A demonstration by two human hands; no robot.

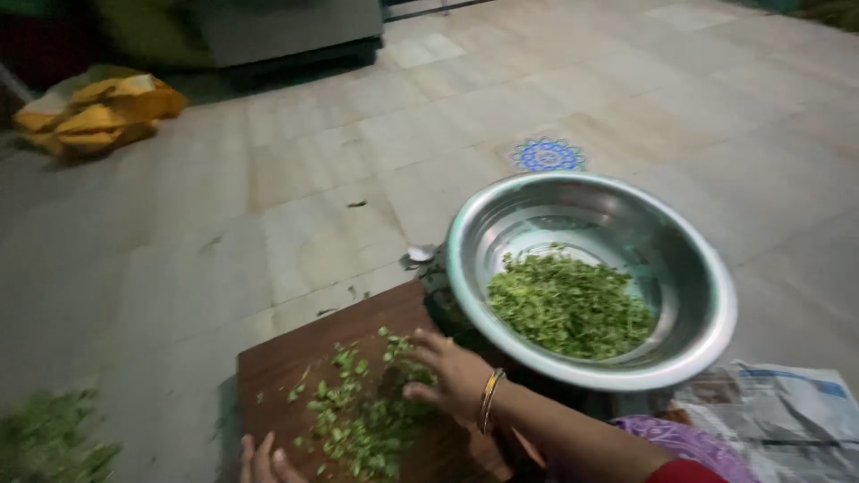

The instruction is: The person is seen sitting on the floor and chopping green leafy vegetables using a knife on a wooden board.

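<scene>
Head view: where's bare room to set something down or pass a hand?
Free: the tiled floor between the yellow cloth and the steel bowl, and the floor right of the bowl. The far-left corner of the board is bare. Crowded: board middle, with chopped greens under the right hand, left hand at its near edge; newspaper beside the bowl.

A floor (295, 170) of large pale stone tiles with thin joints fills the view under dim, warm light. A blue circular pattern (548, 155) is painted on one tile. A crumpled yellow cloth (94, 112) lies at the floor's far left, beside a grey cabinet base (286, 31). Newspaper (778, 420) covers the near right corner.
</scene>
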